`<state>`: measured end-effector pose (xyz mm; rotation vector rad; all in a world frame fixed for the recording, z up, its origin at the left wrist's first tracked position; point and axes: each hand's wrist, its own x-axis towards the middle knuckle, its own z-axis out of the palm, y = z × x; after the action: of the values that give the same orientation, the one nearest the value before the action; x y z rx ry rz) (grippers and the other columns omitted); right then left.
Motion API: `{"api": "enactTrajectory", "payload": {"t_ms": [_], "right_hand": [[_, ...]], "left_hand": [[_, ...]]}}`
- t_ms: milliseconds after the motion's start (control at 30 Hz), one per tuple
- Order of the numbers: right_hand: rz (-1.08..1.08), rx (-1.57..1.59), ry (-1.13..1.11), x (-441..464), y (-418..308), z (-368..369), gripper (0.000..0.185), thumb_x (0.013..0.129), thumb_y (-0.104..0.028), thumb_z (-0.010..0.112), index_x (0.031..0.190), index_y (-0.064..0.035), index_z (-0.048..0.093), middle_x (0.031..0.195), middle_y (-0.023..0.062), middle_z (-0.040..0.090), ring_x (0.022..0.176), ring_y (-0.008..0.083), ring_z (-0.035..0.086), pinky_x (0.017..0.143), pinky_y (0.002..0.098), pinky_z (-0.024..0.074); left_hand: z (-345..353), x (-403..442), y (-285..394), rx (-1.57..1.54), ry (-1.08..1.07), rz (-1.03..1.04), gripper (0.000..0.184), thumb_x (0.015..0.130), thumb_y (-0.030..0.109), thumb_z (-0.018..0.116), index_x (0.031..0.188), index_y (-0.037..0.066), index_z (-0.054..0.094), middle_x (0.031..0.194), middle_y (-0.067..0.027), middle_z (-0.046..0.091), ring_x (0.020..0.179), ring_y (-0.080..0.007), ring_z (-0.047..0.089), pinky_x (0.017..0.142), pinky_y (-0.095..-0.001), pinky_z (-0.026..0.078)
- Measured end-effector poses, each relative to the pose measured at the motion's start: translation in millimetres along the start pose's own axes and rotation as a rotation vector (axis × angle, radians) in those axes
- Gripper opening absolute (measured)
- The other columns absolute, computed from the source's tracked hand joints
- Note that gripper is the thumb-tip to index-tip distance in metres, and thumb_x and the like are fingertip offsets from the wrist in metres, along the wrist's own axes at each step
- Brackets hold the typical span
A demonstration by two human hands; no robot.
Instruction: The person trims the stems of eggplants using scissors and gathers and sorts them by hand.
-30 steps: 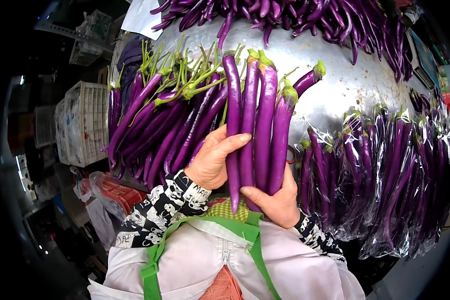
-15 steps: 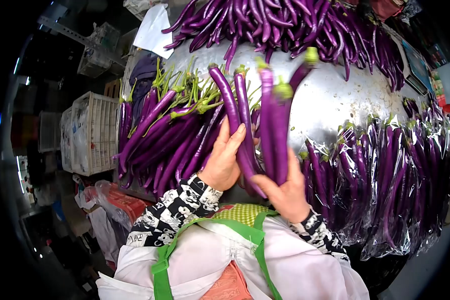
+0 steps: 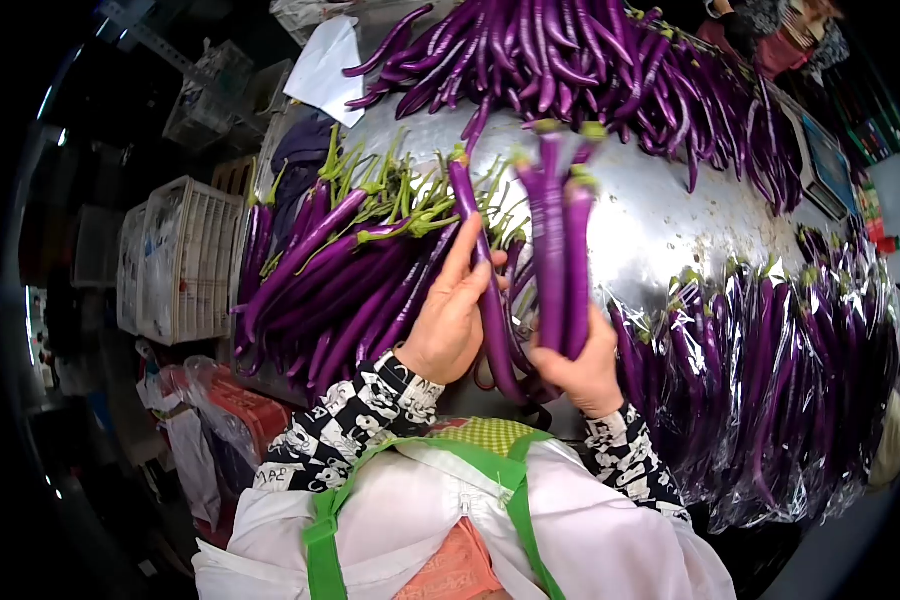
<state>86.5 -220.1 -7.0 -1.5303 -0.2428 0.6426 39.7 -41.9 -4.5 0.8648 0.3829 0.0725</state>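
Note:
My left hand (image 3: 444, 322) is closed around one long purple eggplant (image 3: 496, 325), held upright with its stem end away from me. In my right hand (image 3: 586, 368) is a bunch of several eggplants (image 3: 551, 265), gripped near their lower ends, their green caps blurred by motion. Left of my hands lies a pile of loose eggplants (image 3: 315, 290) with long green stems. Beyond my hands, more eggplants (image 3: 530, 50) are heaped along the far side of the metal table (image 3: 635, 215). Bagged eggplants (image 3: 745, 380) in clear plastic lie to the right.
A white sheet of paper (image 3: 322, 68) lies at the far left of the table. White plastic crates (image 3: 192, 262) stand off to the left, above a red bag or crate (image 3: 240, 398). A device with a flat panel (image 3: 825, 160) sits at the right edge. Part of another person (image 3: 798, 25) shows at the top right.
An eggplant has passed from my left hand's pair to the bunch in my right hand. That bunch has shifted slightly right, and my left hand now holds one. The view has tilted slightly.

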Motion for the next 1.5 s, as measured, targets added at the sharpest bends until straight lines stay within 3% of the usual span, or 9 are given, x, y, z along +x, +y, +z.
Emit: {"api": "enactTrajectory", "payload": {"t_ms": [33, 300, 433, 633, 833, 933, 1067, 1367, 1500], "right_hand": [[-0.034, 0.157, 0.056, 4, 3, -2, 0.048, 0.07, -0.005, 0.074, 0.112, 0.0011, 0.053, 0.089, 0.0071, 0.063, 0.078, 0.0132, 0.063, 0.071, 0.0265, 0.0528], [-0.428, -0.077, 0.599, 146, -48, -95, 0.027, 0.076, -0.014, 0.072, 0.094, 0.0018, 0.059, 0.077, 0.0053, 0.061, 0.061, 0.013, 0.057, 0.057, 0.0249, 0.0461], [-0.466, -0.127, 0.61, 246, -103, -169, 0.024, 0.072, -0.013, 0.076, 0.087, 0.0028, 0.064, 0.074, 0.0055, 0.064, 0.058, 0.0137, 0.058, 0.054, 0.0274, 0.0457], [-0.534, -0.625, 0.575, 400, -172, -330, 0.052, 0.069, -0.041, 0.081, 0.076, 0.0083, 0.068, 0.071, 0.0073, 0.067, 0.064, 0.0158, 0.063, 0.061, 0.0304, 0.0476], [-0.045, -1.205, 0.6, 514, -142, -470, 0.075, 0.075, -0.057, 0.071, 0.118, 0.0039, 0.063, 0.11, 0.0151, 0.068, 0.099, 0.0221, 0.065, 0.084, 0.0331, 0.0487], [-0.022, -1.625, 0.866, 438, -140, -370, 0.077, 0.079, -0.064, 0.06, 0.13, -0.0064, 0.058, 0.123, 0.0176, 0.063, 0.118, 0.0307, 0.058, 0.097, 0.0393, 0.0436], [-0.578, -1.077, 0.729, 388, -101, -302, 0.068, 0.08, -0.052, 0.065, 0.123, 0.001, 0.06, 0.114, 0.0194, 0.066, 0.108, 0.0327, 0.062, 0.095, 0.0392, 0.0468], [-0.081, -0.603, 0.085, 143, 42, -34, 0.043, 0.087, -0.029, 0.067, 0.113, 0.0044, 0.059, 0.077, 0.0153, 0.066, 0.068, 0.0262, 0.065, 0.061, 0.0355, 0.0511], [-0.079, -0.846, -0.081, 70, 97, 13, 0.039, 0.081, -0.031, 0.073, 0.096, 0.0014, 0.057, 0.081, 0.0175, 0.062, 0.075, 0.0352, 0.062, 0.066, 0.044, 0.0495]], "left_hand": [[-3, 1, 4, -0.078, 0.005, 0.034, 0.071, 0.095, 0.002, 0.05, 0.154, 0.022, 0.016, 0.122, -0.0101, 0.054, 0.094, -0.0132, 0.054, 0.089, -0.0285, 0.045], [-2, 2, 15, -0.002, 0.026, 0.142, 0.088, 0.09, -0.001, 0.059, 0.153, 0.014, -0.002, 0.127, -0.0153, 0.054, 0.098, -0.0157, 0.058, 0.089, -0.0285, 0.047], [-5, 0, 24, 0.016, 0.041, 0.04, 0.05, 0.091, 0.003, 0.059, 0.138, 0.001, 0.042, 0.122, -0.0109, 0.058, 0.097, -0.0128, 0.058, 0.087, -0.0279, 0.048], [-21, 1, 19, 0.007, 0.146, 0.066, 0.048, 0.095, 0.007, 0.056, 0.14, 0.001, 0.04, 0.113, -0.0076, 0.057, 0.096, -0.0142, 0.059, 0.085, -0.0295, 0.05], [-27, -2, 21, 0.025, 0.195, 0.04, 0.044, 0.099, 0.012, 0.052, 0.14, 0.003, 0.041, 0.113, -0.0068, 0.057, 0.091, -0.016, 0.061, 0.076, -0.0296, 0.053], [-28, -1, 19, -0.006, 0.236, 0.006, 0.041, 0.1, 0.015, 0.051, 0.138, 0.003, 0.043, 0.113, -0.0067, 0.057, 0.087, -0.0153, 0.06, 0.071, -0.0286, 0.052], [-20, 2, 20, -0.102, 0.274, -0.059, 0.035, 0.1, 0.02, 0.051, 0.131, 0.004, 0.049, 0.107, -0.0065, 0.06, 0.077, -0.0138, 0.058, 0.063, -0.0277, 0.049], [-31, -7, 16, -0.136, 0.326, -0.102, 0.029, 0.102, 0.032, 0.048, 0.113, 0.006, 0.053, 0.097, -0.0062, 0.061, 0.07, -0.0151, 0.056, 0.056, -0.0291, 0.045], [-41, -12, 15, -0.141, 0.318, -0.081, 0.029, 0.102, 0.03, 0.047, 0.116, 0.005, 0.052, 0.099, -0.0068, 0.061, 0.07, -0.0155, 0.056, 0.056, -0.029, 0.045]]}}
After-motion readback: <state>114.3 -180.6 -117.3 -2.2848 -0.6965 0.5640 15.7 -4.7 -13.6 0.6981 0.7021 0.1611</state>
